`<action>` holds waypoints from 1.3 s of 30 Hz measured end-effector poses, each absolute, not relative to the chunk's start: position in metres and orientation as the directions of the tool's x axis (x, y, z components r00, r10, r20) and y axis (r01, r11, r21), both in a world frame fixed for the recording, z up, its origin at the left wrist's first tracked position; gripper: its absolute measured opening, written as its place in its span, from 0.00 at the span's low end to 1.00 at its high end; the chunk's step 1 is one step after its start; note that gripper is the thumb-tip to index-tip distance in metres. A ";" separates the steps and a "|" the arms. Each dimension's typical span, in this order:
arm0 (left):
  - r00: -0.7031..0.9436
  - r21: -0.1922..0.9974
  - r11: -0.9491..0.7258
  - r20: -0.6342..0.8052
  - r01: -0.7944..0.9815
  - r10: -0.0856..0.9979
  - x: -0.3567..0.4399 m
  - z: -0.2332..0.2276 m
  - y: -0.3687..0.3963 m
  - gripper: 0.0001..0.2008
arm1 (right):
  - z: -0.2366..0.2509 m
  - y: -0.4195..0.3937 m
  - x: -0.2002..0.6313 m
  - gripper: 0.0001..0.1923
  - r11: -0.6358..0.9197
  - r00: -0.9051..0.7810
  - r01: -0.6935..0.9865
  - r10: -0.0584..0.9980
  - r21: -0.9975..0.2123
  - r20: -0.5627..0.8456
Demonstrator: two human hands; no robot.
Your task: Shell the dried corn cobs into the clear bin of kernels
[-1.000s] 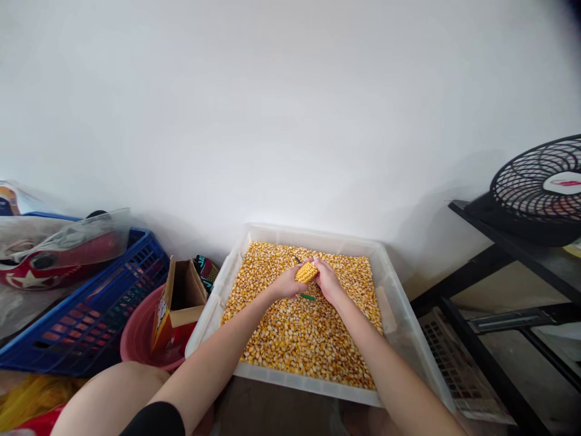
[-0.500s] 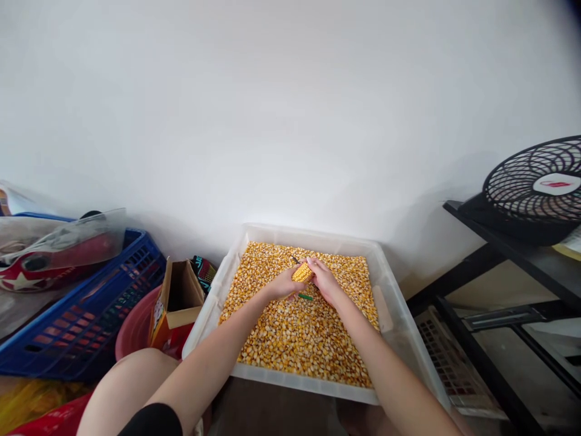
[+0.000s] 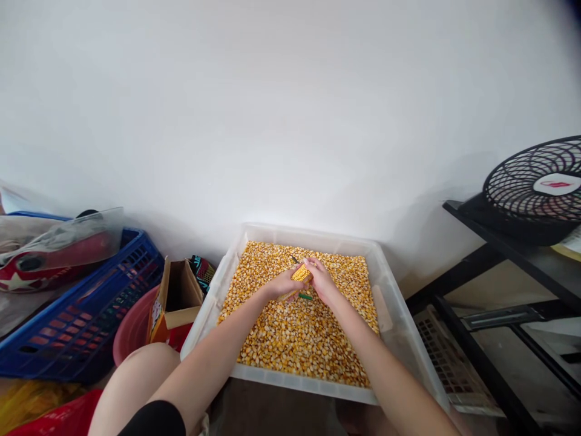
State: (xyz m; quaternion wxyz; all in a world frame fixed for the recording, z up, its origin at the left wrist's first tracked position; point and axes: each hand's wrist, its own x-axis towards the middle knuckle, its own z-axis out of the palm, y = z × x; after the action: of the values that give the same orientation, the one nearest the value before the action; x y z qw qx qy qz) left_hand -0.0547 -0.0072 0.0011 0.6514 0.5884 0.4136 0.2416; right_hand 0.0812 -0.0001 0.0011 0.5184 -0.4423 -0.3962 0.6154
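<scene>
At frame centre, a corn cob is gripped by left hand and right hand, its long axis slanting toward upper right.

Setting: home storage corner, floor level, plain white wall. Evidence: household clutter along wall, namely blue plastic crate, pink basin, open cardboard box, black fan on dark metal rack. Clear plastic bin of loose corn kernels.

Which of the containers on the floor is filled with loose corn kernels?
The clear plastic tub in the middle, below both hands. The blue crate on the left holds bagged items, the small cardboard box stands open, and the pink basin lies beneath that box.
</scene>
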 end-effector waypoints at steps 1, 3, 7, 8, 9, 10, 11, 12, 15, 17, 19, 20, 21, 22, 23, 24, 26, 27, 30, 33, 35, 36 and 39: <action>0.553 0.965 0.203 -0.261 0.165 0.791 -0.055 0.000 -0.007 0.32 | 0.000 0.000 0.081 0.17 -0.144 -0.083 -0.305 0.989 -0.941 -0.125; 0.570 0.962 0.228 -0.274 0.152 0.775 -0.058 -0.002 -0.007 0.29 | -0.001 0.000 0.082 0.16 -0.147 -0.137 -0.348 0.985 -0.926 -0.105; 0.561 0.946 0.285 -0.321 0.153 0.763 -0.062 -0.002 -0.005 0.20 | 0.006 -0.002 0.083 0.14 -0.161 -0.222 -0.397 0.972 -0.904 -0.076; 0.560 0.944 0.295 -0.326 0.148 0.762 -0.063 -0.002 -0.005 0.19 | 0.008 -0.002 0.083 0.14 -0.168 -0.244 -0.411 0.967 -0.896 -0.069; 0.562 0.944 0.298 -0.323 0.139 0.762 -0.062 -0.001 -0.005 0.19 | 0.011 -0.002 0.084 0.14 -0.176 -0.264 -0.424 0.962 -0.888 -0.065; 0.566 0.948 0.293 -0.310 0.124 0.764 -0.062 0.000 -0.005 0.18 | 0.013 -0.003 0.083 0.15 -0.186 -0.279 -0.431 0.958 -0.883 -0.065; 0.570 0.953 0.283 -0.292 0.108 0.768 -0.061 0.001 -0.005 0.17 | 0.014 -0.003 0.083 0.15 -0.189 -0.279 -0.427 0.958 -0.884 -0.069; 0.572 0.957 0.273 -0.278 0.096 0.772 -0.060 0.002 -0.006 0.17 | 0.015 -0.004 0.082 0.15 -0.184 -0.262 -0.406 0.962 -0.895 -0.078; 0.579 0.959 0.264 -0.272 0.101 0.769 -0.058 0.004 -0.008 0.16 | 0.015 -0.006 0.079 0.15 -0.129 -0.130 -0.264 0.987 -0.956 -0.097; 0.581 0.954 0.275 -0.290 0.117 0.760 -0.057 0.006 -0.010 0.15 | 0.013 -0.008 0.078 0.15 -0.108 -0.110 -0.209 0.990 -0.972 -0.086; 0.579 0.949 0.290 -0.307 0.124 0.755 -0.059 0.008 -0.012 0.14 | 0.013 -0.009 0.080 0.14 -0.108 -0.170 -0.231 0.983 -0.967 -0.069; 0.582 0.945 0.301 -0.316 0.125 0.750 -0.060 0.009 -0.013 0.13 | 0.013 -0.009 0.081 0.14 -0.112 -0.205 -0.251 0.977 -0.961 -0.060; 0.590 0.941 0.315 -0.325 0.123 0.739 -0.061 0.011 -0.013 0.12 | 0.014 -0.009 0.083 0.14 -0.115 -0.232 -0.270 0.971 -0.956 -0.051; 0.601 0.937 0.329 -0.330 0.116 0.728 -0.062 0.012 -0.013 0.12 | 0.015 -0.009 0.084 0.14 -0.115 -0.257 -0.285 0.966 -0.952 -0.040; 0.614 0.935 0.339 -0.327 0.101 0.718 -0.063 0.014 -0.013 0.12 | 0.017 -0.009 0.085 0.14 -0.116 -0.278 -0.298 0.960 -0.948 -0.030; 0.625 0.933 0.349 -0.322 0.085 0.711 -0.064 0.015 -0.013 0.12 | 0.018 -0.009 0.086 0.14 -0.116 -0.296 -0.310 0.955 -0.943 -0.021; 0.636 0.930 0.363 -0.314 0.057 0.704 -0.064 0.016 -0.013 0.13 | 0.021 -0.009 0.085 0.16 -0.123 -0.323 -0.328 0.946 -0.937 -0.011; 0.634 0.929 0.367 -0.314 0.051 0.707 -0.063 0.016 -0.013 0.14 | 0.022 -0.009 0.084 0.16 -0.125 -0.319 -0.325 0.947 -0.937 -0.016; 0.616 0.932 0.359 -0.314 0.054 0.722 -0.059 0.014 -0.013 0.16 | 0.021 -0.010 0.081 0.16 -0.096 -0.210 -0.224 0.977 -0.970 -0.048; 0.623 0.940 0.337 -0.297 0.057 0.724 -0.057 0.012 -0.013 0.20 | 0.020 -0.012 0.080 0.16 -0.058 -0.165 -0.118 0.986 -0.991 -0.038; 0.639 0.938 0.342 -0.299 0.059 0.709 -0.058 0.012 -0.013 0.20 | 0.020 -0.013 0.082 0.15 -0.040 -0.221 -0.112 0.975 -0.993 -0.014; 0.648 0.937 0.345 -0.298 0.057 0.701 -0.060 0.013 -0.013 0.20 | 0.021 -0.013 0.083 0.15 -0.027 -0.244 -0.113 0.970 -0.993 0.002; 0.687 0.932 0.359 -0.286 0.039 0.668 -0.065 0.014 -0.011 0.16 | 0.026 -0.014 0.086 0.14 0.011 -0.287 -0.113 0.957 -0.993 0.043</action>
State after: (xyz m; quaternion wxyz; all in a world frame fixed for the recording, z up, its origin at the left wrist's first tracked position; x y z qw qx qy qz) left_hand -0.0646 -0.0110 0.0137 0.7529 0.5259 0.3359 0.2091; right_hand 0.0864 -0.0143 0.0256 0.4553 -0.3862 -0.5460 0.5877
